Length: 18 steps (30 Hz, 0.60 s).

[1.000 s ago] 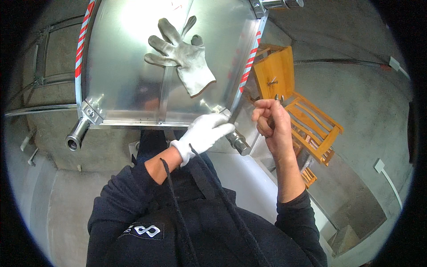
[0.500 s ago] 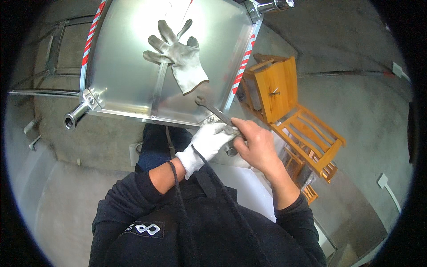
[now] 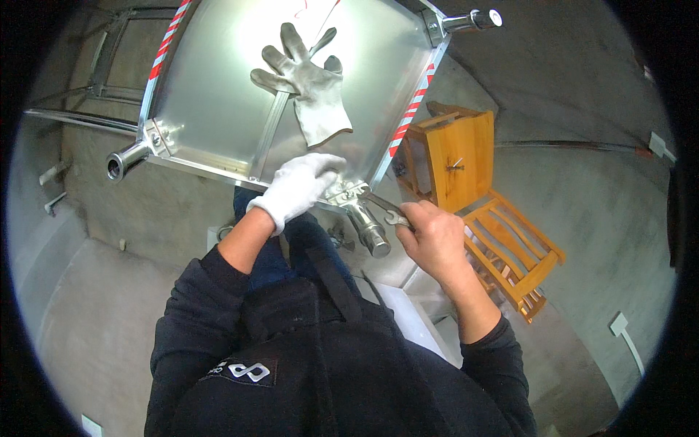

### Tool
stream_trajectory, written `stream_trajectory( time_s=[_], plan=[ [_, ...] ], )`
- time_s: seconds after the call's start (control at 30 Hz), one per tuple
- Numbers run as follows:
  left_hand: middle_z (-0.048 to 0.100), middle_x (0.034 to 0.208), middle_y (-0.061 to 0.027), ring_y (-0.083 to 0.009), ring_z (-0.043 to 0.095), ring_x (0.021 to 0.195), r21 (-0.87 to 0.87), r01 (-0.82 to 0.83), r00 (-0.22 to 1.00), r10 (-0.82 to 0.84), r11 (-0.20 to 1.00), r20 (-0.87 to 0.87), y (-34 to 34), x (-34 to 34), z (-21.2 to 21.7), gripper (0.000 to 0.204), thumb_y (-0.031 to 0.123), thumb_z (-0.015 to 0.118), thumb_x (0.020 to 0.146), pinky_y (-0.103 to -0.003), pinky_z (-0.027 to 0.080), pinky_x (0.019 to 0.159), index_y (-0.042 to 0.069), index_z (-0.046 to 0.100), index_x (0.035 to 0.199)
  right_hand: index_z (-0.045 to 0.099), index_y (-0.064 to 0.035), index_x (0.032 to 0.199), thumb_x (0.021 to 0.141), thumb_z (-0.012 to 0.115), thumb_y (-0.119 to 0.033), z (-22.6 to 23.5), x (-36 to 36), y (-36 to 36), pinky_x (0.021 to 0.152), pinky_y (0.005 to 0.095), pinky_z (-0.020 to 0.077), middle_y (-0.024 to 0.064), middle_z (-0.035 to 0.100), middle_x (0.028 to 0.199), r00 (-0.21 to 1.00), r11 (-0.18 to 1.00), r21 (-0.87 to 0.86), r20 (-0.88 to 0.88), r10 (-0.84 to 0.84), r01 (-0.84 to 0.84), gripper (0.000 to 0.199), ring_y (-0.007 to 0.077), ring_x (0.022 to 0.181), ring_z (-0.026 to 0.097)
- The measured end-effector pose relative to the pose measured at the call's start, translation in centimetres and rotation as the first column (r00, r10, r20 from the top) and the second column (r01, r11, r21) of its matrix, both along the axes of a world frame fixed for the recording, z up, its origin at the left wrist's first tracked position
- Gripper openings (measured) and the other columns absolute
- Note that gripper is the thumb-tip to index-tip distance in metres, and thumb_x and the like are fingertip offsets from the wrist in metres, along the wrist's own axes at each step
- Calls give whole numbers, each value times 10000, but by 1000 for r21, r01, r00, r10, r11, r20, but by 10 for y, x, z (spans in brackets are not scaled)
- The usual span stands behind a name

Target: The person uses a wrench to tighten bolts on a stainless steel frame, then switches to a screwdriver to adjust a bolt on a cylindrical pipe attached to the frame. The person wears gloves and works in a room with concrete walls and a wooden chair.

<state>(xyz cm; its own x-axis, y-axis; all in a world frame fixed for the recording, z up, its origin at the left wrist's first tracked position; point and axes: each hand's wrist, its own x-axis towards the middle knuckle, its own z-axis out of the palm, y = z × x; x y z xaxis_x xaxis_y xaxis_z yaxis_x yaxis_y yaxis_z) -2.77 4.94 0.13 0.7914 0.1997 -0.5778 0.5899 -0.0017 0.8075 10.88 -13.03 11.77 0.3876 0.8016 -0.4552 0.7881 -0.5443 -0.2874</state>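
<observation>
A metal wrench (image 3: 381, 203) is gripped in my bare right hand (image 3: 435, 237); its far jaw meets the bracket (image 3: 345, 192) at the near right corner of a shiny metal panel (image 3: 211, 102). Another open jaw shows just by my fingers, and I cannot tell whether it belongs to a second wrench. My left hand (image 3: 297, 189), in a white glove, reaches over the panel's near edge beside that bracket, fingers stretched out. From the corner a chrome tube leg (image 3: 370, 231) points toward me. On the panel lies a loose grey-white work glove (image 3: 313, 95), palm side greyed.
More chrome legs jut from the panel's near left (image 3: 127, 161) and far right (image 3: 473, 20) corners. Red-and-white striped tape (image 3: 412, 109) runs along its sides. At right stands a wooden chair (image 3: 466, 164) with small hardware on it. A metal frame (image 3: 80, 120) is at left.
My left hand has moved off the wrench, up and left onto the panel edge. My right hand has shifted slightly right and down, and the wrench jaw now sits at the corner bracket.
</observation>
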Motion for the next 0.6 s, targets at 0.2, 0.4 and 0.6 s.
stream_trajectory(
  time_s=[0.2, 0.4, 0.6],
  plan=[
    [621, 1140, -129, -308, 566, 1078, -1, 330, 941, -329, 944, 82, -14, 5, -27, 357, 201, 533, 863, -395, 437, 935, 125, 577, 1209, 524, -42, 725, 721, 631, -193, 2, -13, 21, 554, 441, 473, 138, 570, 667, 1000, 991, -133, -4, 10, -10, 185, 337, 629, 600],
    [626, 1120, -132, -310, 565, 1075, -113, 289, 949, -268, 951, 166, -18, 6, -42, 340, 161, 514, 860, -389, 438, 924, 107, 582, 1189, 549, -53, 755, 713, 640, -185, 4, -30, 37, 548, 431, 474, 134, 592, 676, 998, 967, -253, 50, -26, 38, 165, 336, 616, 601],
    [627, 1119, -132, -302, 572, 1069, -207, 275, 956, -245, 939, 158, -13, 7, -48, 338, 154, 496, 861, -386, 438, 927, 95, 586, 1181, 512, -66, 762, 702, 667, -174, 4, -44, 46, 505, 415, 485, 112, 565, 655, 997, 964, -267, 76, 27, -5, 198, 320, 566, 601]
  ],
)
